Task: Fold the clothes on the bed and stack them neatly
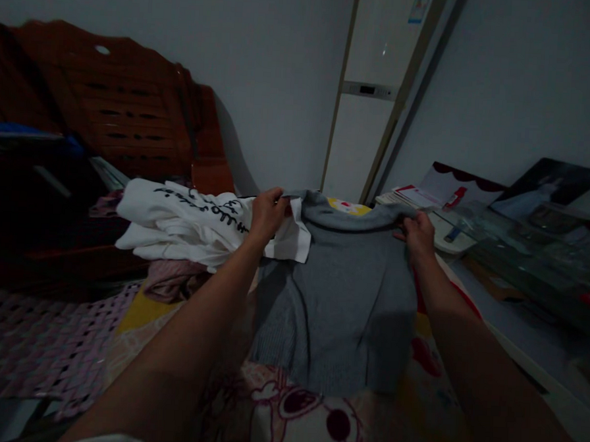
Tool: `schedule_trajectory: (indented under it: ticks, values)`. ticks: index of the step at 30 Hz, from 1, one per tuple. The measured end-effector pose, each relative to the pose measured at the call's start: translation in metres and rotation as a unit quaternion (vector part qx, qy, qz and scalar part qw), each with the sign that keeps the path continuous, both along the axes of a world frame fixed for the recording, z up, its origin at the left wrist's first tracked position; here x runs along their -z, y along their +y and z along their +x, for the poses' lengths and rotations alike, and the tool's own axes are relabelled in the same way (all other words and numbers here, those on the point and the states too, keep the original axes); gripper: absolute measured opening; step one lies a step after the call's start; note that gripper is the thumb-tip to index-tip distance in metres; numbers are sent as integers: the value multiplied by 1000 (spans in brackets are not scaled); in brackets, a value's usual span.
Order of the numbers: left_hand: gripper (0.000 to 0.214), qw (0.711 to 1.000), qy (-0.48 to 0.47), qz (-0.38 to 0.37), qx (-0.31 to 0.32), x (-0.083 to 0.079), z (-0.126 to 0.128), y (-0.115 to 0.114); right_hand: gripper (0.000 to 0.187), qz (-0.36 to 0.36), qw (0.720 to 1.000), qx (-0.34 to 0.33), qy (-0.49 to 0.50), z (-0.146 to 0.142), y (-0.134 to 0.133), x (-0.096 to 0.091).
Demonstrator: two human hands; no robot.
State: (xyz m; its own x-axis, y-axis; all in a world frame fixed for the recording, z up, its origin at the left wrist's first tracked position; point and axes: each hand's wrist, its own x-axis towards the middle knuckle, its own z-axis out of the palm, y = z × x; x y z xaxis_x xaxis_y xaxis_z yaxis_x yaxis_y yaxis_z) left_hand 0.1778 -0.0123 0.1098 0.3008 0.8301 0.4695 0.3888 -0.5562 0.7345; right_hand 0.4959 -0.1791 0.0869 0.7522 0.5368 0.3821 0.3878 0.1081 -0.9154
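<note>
Grey sweater (338, 296) held spread between our two hands

We see the sweater in the middle of the scene, over a patterned blanket (309, 423), with its neckline at the far side and its ribbed hem toward us. Our left hand (268, 213) pinches the far left corner, fingers closed on the cloth; our right hand (417, 235) grips the far right corner in the same way. The two hands are well apart. A white flap of cloth (294, 237) lies over the sweater's upper left part, beside our left hand; we cannot tell which garment it belongs to.

Just left of the sweater we see a bundled white garment (176, 221) with black lettering, and a crumpled pink cloth (170, 280) below its near edge. Farther left, a pink woven surface (46, 346) spreads at the near side, and a carved wooden bench (128, 100) stands at the far side. Beyond the sweater, a tall white cabinet (363, 142) with a dark panel stands by the wall (277, 81). To the right we find papers (408, 195), a small red object (455, 198), a photo (548, 188) and a glass top (526, 246), all dim.
</note>
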Motion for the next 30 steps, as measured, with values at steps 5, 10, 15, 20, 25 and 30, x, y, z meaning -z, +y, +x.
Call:
schedule_trajectory:
  ticks: [5,10,15,20,25,30]
  values:
    - [45,988,101,96,63,18,25,16,70,-85,986,-44,-139,6,34,1]
    - [63,966,187,122,133,57,17,-2,81,-181,965,-31,-186,-18,22,22]
    - [46,945,264,80,178,78,-7,-34,58,-218,947,-62,-226,-49,-9,36]
    - [41,939,292,72,164,100,-18,-56,33,-333,903,37,-268,-49,-44,34]
    - [41,944,285,93,141,114,-21,-65,27,-500,815,133,-261,-31,-79,46]
    - [43,941,288,99,146,116,-22,-64,46,-544,790,146,-243,-18,-100,56]
